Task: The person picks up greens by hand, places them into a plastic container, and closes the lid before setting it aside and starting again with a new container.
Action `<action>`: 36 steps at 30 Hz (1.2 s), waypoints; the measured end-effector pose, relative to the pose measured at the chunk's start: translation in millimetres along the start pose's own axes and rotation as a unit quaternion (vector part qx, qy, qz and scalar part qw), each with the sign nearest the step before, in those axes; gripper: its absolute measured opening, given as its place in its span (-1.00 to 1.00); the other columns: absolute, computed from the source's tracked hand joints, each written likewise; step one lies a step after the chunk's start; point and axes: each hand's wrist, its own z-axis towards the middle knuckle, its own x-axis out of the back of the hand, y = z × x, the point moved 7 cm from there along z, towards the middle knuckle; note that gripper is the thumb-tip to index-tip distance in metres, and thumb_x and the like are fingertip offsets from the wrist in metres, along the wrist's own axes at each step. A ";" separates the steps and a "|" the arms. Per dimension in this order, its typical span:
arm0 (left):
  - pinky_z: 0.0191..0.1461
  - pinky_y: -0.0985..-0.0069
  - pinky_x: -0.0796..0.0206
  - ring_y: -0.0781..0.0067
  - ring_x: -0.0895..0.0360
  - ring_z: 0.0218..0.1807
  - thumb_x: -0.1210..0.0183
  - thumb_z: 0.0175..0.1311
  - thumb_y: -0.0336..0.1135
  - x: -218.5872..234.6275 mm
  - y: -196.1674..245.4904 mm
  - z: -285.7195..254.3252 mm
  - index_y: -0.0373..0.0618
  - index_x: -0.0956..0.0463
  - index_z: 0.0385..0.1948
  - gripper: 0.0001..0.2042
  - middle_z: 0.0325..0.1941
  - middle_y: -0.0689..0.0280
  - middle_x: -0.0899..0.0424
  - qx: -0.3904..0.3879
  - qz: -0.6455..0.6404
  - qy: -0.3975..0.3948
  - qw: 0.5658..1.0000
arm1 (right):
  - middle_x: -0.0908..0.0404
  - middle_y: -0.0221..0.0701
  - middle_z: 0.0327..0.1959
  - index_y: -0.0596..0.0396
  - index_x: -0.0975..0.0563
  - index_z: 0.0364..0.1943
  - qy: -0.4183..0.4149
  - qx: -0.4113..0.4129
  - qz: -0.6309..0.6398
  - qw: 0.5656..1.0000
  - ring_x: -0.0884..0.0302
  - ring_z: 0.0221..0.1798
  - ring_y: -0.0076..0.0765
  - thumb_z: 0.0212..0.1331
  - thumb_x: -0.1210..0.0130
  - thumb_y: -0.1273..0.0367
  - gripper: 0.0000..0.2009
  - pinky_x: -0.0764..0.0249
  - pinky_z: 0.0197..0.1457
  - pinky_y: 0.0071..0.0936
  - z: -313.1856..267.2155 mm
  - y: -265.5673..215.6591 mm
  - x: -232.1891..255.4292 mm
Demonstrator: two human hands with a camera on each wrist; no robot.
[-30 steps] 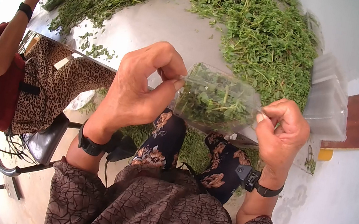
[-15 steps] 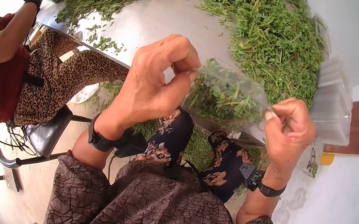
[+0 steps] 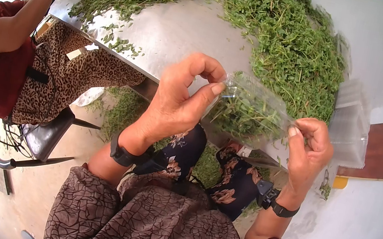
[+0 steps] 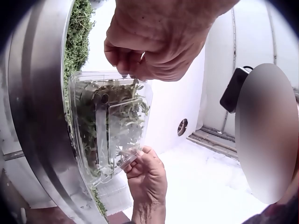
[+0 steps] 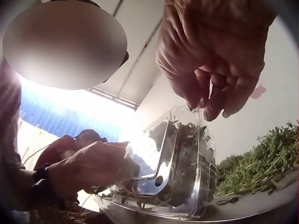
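A clear plastic clamshell box filled with green leafy sprigs is held up in front of the body, close over the near table edge. My left hand pinches its left end between thumb and fingers, and my right hand pinches the right corner. In the left wrist view, the lid of the clamshell box lies over the greens, with the right hand at its lower corner. From the right wrist, the right fingertips sit right at the rim of the clamshell box.
A large heap of green sprigs spreads over the metal table. Stacked clear boxes stand at right beside a brown board. Another person works at the left, near a black chair. More greens lie below the table.
Both hands keep hold of the clamshell box, which has shifted right in the head view. The left hand's thumb and forefinger have spread somewhat at its end. The other person's hand has moved up and right.
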 end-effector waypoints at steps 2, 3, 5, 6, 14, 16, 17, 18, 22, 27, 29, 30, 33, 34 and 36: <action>-0.20 0.51 -0.33 0.38 -0.50 -0.33 -0.10 0.08 -0.61 -1.9 9.0 -1.8 -0.25 -0.42 -0.35 -0.88 -0.41 0.23 -0.51 -0.041 0.030 0.004 0.999 | -0.56 -0.35 -0.39 0.23 -0.52 -0.37 -0.019 0.060 -0.064 0.996 -0.46 -0.38 -0.52 -0.09 -0.11 0.63 -0.85 -0.39 -0.26 -0.58 2.0 -7.8 1.5; -0.20 0.51 -0.33 0.38 -0.50 -0.33 -0.10 0.08 -0.61 -1.4 11.9 -2.7 -0.25 -0.42 -0.35 -0.88 -0.41 0.23 -0.51 -0.041 0.028 0.006 0.999 | -0.56 -0.35 -0.39 0.23 -0.52 -0.37 -0.020 0.062 -0.066 0.996 -0.46 -0.38 -0.52 -0.09 -0.11 0.63 -0.85 -0.39 -0.26 -0.58 3.4 -11.9 1.3; -0.23 0.58 -0.27 0.52 -0.41 -0.31 -0.08 0.14 -0.61 -5.8 20.8 -4.2 -0.27 -0.41 -0.30 -0.89 -0.34 0.30 -0.46 -0.054 0.082 -0.025 0.995 | -0.60 -0.27 -0.31 0.22 -0.55 -0.29 -0.017 0.111 -0.131 0.985 -0.53 -0.30 -0.32 -0.15 -0.16 0.60 -0.77 -0.44 -0.19 -0.45 4.6 -33.7 -1.1; -0.23 0.58 -0.27 0.52 -0.41 -0.31 -0.08 0.14 -0.61 -7.2 23.6 -4.2 -0.27 -0.41 -0.30 -0.89 -0.34 0.30 -0.46 -0.054 0.079 -0.026 0.995 | -0.60 -0.27 -0.31 0.22 -0.55 -0.29 -0.017 0.111 -0.134 0.985 -0.53 -0.30 -0.32 -0.15 -0.16 0.60 -0.77 -0.44 -0.19 -0.45 5.9 -39.2 -3.4; -0.34 0.46 -0.30 0.27 -0.46 -0.42 -0.15 -0.08 -0.68 -17.5 47.0 -8.3 -0.25 -0.40 -0.35 -0.77 -0.42 0.23 -0.50 -0.174 0.115 -0.024 0.978 | -0.60 -0.28 -0.35 0.14 -0.58 -0.31 -0.102 0.250 -0.192 0.944 -0.51 -0.36 -0.15 -0.29 -0.25 0.58 -0.70 -0.43 -0.32 -0.35 12.1 -83.1 -49.1; -0.34 0.46 -0.30 0.25 -0.46 -0.42 -0.15 -0.10 -0.68 -18.0 47.6 -8.6 -0.24 -0.41 -0.35 -0.76 -0.42 0.23 -0.50 -0.174 0.115 -0.026 0.978 | -0.58 -0.32 -0.42 0.13 -0.58 -0.37 -0.104 0.254 -0.189 0.943 -0.48 -0.42 -0.19 -0.29 -0.23 0.60 -0.74 -0.40 -0.41 -0.35 12.6 -85.7 -53.3; -0.34 0.45 -0.30 0.24 -0.46 -0.42 -0.15 -0.12 -0.69 -18.4 47.9 -8.9 -0.24 -0.41 -0.35 -0.75 -0.42 0.22 -0.51 -0.175 0.116 -0.028 0.977 | -0.58 -0.32 -0.42 0.13 -0.58 -0.37 -0.105 0.253 -0.190 0.943 -0.48 -0.42 -0.19 -0.29 -0.23 0.60 -0.74 -0.40 -0.41 -0.35 13.5 -86.4 -53.3; -0.34 0.45 -0.30 0.24 -0.46 -0.42 -0.15 -0.12 -0.69 -18.2 47.7 -9.2 -0.24 -0.41 -0.35 -0.75 -0.42 0.22 -0.51 -0.173 0.115 -0.027 0.978 | -0.57 -0.33 -0.43 0.13 -0.57 -0.39 -0.114 0.253 -0.192 0.941 -0.49 -0.41 -0.18 -0.29 -0.23 0.60 -0.74 -0.40 -0.41 -0.34 13.8 -87.0 -54.2; -0.35 0.43 -0.30 0.22 -0.46 -0.41 -0.16 -0.15 -0.69 -19.6 48.5 -9.8 -0.23 -0.41 -0.36 -0.74 -0.41 0.22 -0.52 -0.173 0.116 -0.040 0.977 | -0.55 -0.34 -0.47 0.12 -0.55 -0.43 -0.145 0.261 -0.189 0.936 -0.48 -0.41 -0.17 -0.33 -0.22 0.59 -0.76 -0.39 -0.42 -0.33 16.6 -91.0 -57.2; -0.36 0.43 -0.31 0.21 -0.46 -0.42 -0.17 -0.15 -0.67 -22.1 48.3 -8.9 -0.22 -0.42 -0.37 -0.75 -0.41 0.22 -0.52 -0.168 0.113 -0.049 0.978 | -0.50 -0.35 -0.51 0.10 -0.52 -0.49 -0.176 0.260 -0.216 0.924 -0.45 -0.45 -0.16 -0.36 -0.21 0.57 -0.78 -0.35 -0.45 -0.31 20.2 -93.2 -59.3; -0.37 0.44 -0.30 0.24 -0.47 -0.43 -0.17 -0.15 -0.65 -22.9 47.2 -8.6 -0.21 -0.42 -0.40 -0.77 -0.42 0.23 -0.52 -0.161 0.114 -0.050 0.979 | -0.49 -0.36 -0.53 0.10 -0.51 -0.50 -0.185 0.260 -0.220 0.922 -0.44 -0.46 -0.16 -0.37 -0.21 0.56 -0.78 -0.34 -0.46 -0.31 20.2 -92.7 -60.7; -0.37 0.44 -0.30 0.24 -0.47 -0.43 -0.17 -0.15 -0.65 -23.9 48.0 -9.2 -0.21 -0.42 -0.40 -0.77 -0.42 0.23 -0.52 -0.160 0.114 -0.050 0.979 | -0.48 -0.36 -0.53 0.10 -0.50 -0.51 -0.189 0.258 -0.218 0.922 -0.44 -0.46 -0.16 -0.38 -0.21 0.56 -0.78 -0.34 -0.47 -0.31 20.1 -92.1 -61.0; -0.31 0.34 -0.24 0.13 -0.43 -0.40 -0.16 -0.17 -0.65 -24.9 41.1 -9.8 -0.19 -0.39 -0.42 -0.76 -0.47 0.21 -0.45 -0.094 0.069 -0.049 0.992 | -0.46 -0.36 -0.54 0.10 -0.48 -0.52 -0.197 0.260 -0.224 0.918 -0.42 -0.46 -0.16 -0.39 -0.22 0.54 -0.78 -0.32 -0.47 -0.30 19.0 -90.6 -62.0; -0.32 0.34 -0.24 0.13 -0.43 -0.41 -0.16 -0.17 -0.65 -25.1 40.7 -10.1 -0.19 -0.39 -0.43 -0.76 -0.47 0.21 -0.45 -0.097 0.068 -0.049 0.992 | -0.45 -0.36 -0.54 0.10 -0.47 -0.53 -0.199 0.266 -0.232 0.914 -0.42 -0.47 -0.16 -0.40 -0.22 0.54 -0.77 -0.32 -0.47 -0.29 18.4 -90.6 -62.8; -0.34 0.34 -0.24 0.13 -0.43 -0.41 -0.16 -0.18 -0.65 -25.7 40.2 -10.0 -0.19 -0.38 -0.43 -0.77 -0.47 0.21 -0.44 -0.100 0.066 -0.048 0.992 | -0.43 -0.36 -0.55 0.10 -0.46 -0.53 -0.208 0.268 -0.238 0.910 -0.40 -0.47 -0.15 -0.40 -0.22 0.53 -0.77 -0.31 -0.47 -0.28 18.4 -91.3 -63.9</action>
